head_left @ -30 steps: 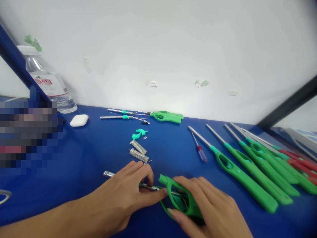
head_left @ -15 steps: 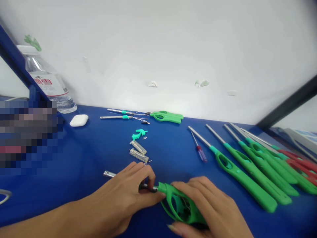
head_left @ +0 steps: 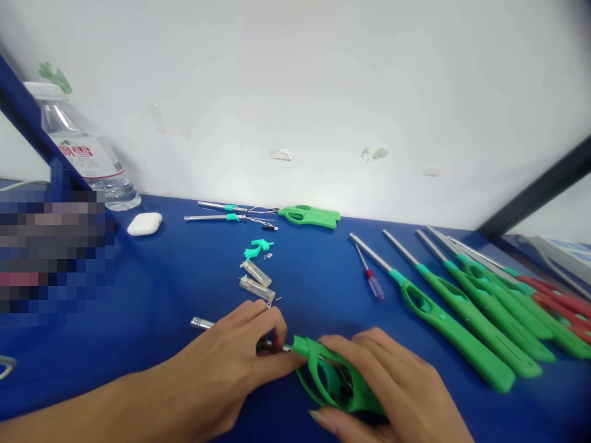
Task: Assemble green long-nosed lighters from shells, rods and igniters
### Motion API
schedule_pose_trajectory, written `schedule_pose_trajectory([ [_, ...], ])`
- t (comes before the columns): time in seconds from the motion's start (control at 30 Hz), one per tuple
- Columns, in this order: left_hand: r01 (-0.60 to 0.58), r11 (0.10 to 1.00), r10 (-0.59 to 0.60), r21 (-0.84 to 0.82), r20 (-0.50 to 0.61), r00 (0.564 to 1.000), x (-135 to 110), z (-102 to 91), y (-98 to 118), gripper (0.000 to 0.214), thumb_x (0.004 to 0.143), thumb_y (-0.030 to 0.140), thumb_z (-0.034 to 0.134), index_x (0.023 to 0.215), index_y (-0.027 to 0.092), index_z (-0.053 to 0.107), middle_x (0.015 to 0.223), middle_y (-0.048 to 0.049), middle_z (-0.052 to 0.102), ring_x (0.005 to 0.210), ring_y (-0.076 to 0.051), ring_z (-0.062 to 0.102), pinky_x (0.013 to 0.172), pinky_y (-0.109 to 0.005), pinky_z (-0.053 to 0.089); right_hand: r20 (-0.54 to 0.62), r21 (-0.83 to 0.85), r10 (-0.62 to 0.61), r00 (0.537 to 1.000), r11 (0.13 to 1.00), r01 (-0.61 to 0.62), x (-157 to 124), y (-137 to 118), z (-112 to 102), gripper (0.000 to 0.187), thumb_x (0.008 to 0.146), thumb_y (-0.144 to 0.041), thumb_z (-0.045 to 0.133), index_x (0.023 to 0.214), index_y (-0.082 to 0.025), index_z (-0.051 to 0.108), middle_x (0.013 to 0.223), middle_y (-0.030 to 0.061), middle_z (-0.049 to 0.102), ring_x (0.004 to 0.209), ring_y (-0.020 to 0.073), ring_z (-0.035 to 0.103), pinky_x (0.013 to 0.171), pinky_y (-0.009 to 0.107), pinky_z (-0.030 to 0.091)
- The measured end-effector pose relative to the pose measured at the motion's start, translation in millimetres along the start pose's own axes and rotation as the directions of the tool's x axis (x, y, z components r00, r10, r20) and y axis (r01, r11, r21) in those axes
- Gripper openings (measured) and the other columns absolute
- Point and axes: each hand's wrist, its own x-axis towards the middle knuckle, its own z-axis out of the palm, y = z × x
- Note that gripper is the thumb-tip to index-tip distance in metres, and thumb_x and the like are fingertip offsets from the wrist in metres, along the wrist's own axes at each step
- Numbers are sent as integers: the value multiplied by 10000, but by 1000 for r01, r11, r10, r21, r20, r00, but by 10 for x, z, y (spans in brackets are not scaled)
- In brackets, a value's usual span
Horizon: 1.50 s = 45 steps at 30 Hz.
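Observation:
My left hand (head_left: pixel 244 357) is closed around a metal lighter tube (head_left: pixel 202 323), whose tip sticks out to the left. The tube's other end lies close to the neck of a green lighter handle (head_left: pixel 318 369); my fingers hide part of that spot, so I cannot tell whether they join. That handle is gripped by my right hand (head_left: pixel 388 381), thumb below and fingers over the top. Dark parts and thin wires show inside the handle's opening. Just beyond my left hand lie two clear fuel tanks (head_left: pixel 257 288) and a teal trigger (head_left: pixel 258 248).
At the back lie two loose metal tubes (head_left: pixel 215 218) with wires and green handle shells (head_left: pixel 309 216). A screwdriver (head_left: pixel 375 285) and several green lighters (head_left: pixel 455 332) are on the right, red ones (head_left: pixel 561 307) beyond. A white case (head_left: pixel 144 224) and water bottle (head_left: pixel 87 147) stand left.
Both hands keep their holds with hardly any movement. The dark piece by my left fingertips shows less, with more bare metal visible there. The whole view has shifted slightly.

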Motion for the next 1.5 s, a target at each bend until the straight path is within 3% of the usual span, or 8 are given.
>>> schedule_pose_trajectory([
  [0.47,22,999,-23,-49,-30,999,49,-37,28,755,804,-177,488,1358,309,652,1188,-24,631,1027,-183,591,937,-282,535,-9,30,46,999,999,-46,-23,-17,26,421,1028,-485,713,1336,-209,636,922,35,783,819,201,788,685,262,631],
  [0.67,16,990,-14,-141,16,1000,50,-48,16,841,663,-200,421,1314,290,626,1197,-13,601,1069,-183,576,995,-302,507,-6,25,58,998,998,-58,-30,-18,26,426,1021,-486,722,1335,-206,655,921,45,788,834,204,794,659,249,623],
  [0.87,23,997,-23,-73,5,1000,53,-99,88,855,601,-195,426,1311,254,587,1212,-17,602,1081,-210,575,1016,-340,486,3,10,60,998,998,-60,-55,-15,20,444,1009,-489,734,1345,-213,645,925,39,788,817,203,790,646,256,624],
  [1.07,7,1000,-6,-10,48,999,41,-75,53,850,633,-195,461,1337,256,616,1193,-22,613,1005,-201,575,927,-302,500,-12,12,54,998,998,-53,-44,-22,23,415,1011,-480,724,1318,-208,664,892,34,786,769,195,783,642,254,622],
  [1.3,10,1000,-8,-26,51,999,56,-68,80,845,603,-185,437,1317,242,586,1219,-38,600,1042,-231,559,1012,-374,489,7,5,63,998,998,-63,-51,-21,33,461,1004,-503,739,1357,-230,621,930,22,787,829,205,790,626,267,609],
  [1.5,-6,1000,5,-8,-11,1000,64,-68,129,780,609,-170,404,1247,246,574,1174,-31,601,1016,-226,561,928,-340,512,12,23,66,998,998,-66,-50,-35,29,465,1017,-524,719,1369,-243,599,924,-4,788,798,196,770,628,284,586],
])
